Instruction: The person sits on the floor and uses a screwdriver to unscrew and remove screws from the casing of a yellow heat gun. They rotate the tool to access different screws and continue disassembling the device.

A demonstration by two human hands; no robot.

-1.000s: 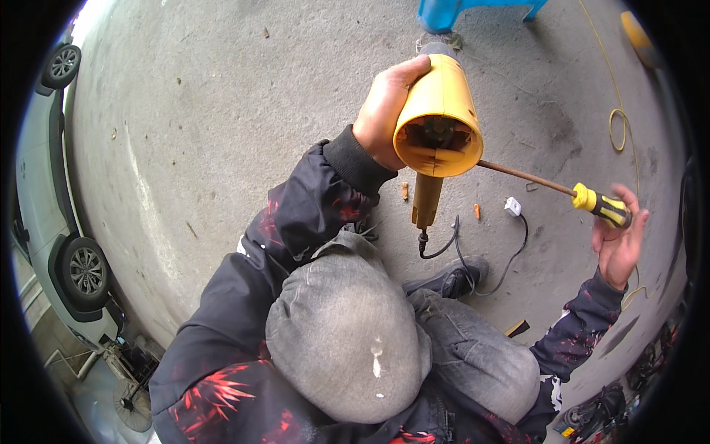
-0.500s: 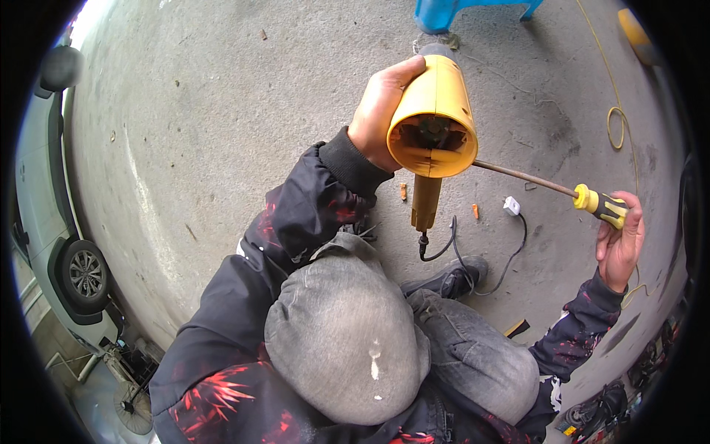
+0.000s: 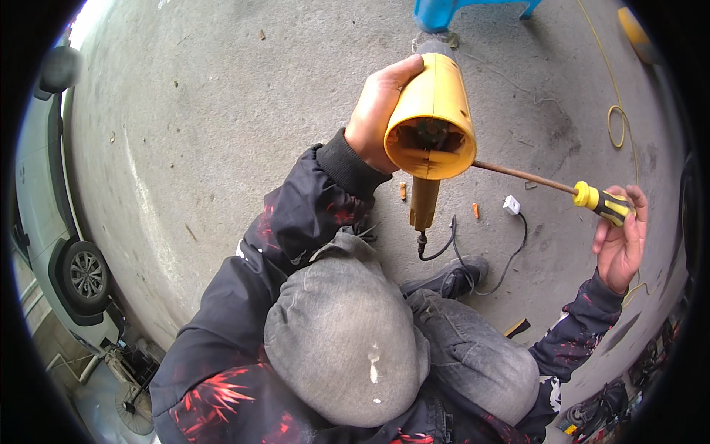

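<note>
My left hand [image 3: 375, 118] is closed around the body of a yellow heat gun [image 3: 436, 92]. Its wide round end faces me, open, with dark parts inside, and the handle [image 3: 423, 203] points down toward my knees. Between the fingers of my right hand [image 3: 621, 240] is the yellow-and-black handle of a screwdriver [image 3: 603, 203]. The long brownish shaft reaches left to the heat gun's right side, where its tip is hidden behind the housing. From the handle's bottom a black cord [image 3: 445, 251] runs over the floor to a white plug [image 3: 511, 206].
Two small orange pieces [image 3: 475, 211] lie on the concrete floor near the plug. Ahead stands a blue plastic stool [image 3: 433, 15]. A thin yellow hose [image 3: 615, 126] trails along the right. A car [image 3: 52, 222] is at far left, and assorted items [image 3: 599, 411] sit at lower right.
The fingers of my right hand have shifted and loosened around the screwdriver handle. The heat gun has barely moved, a touch to the left.
</note>
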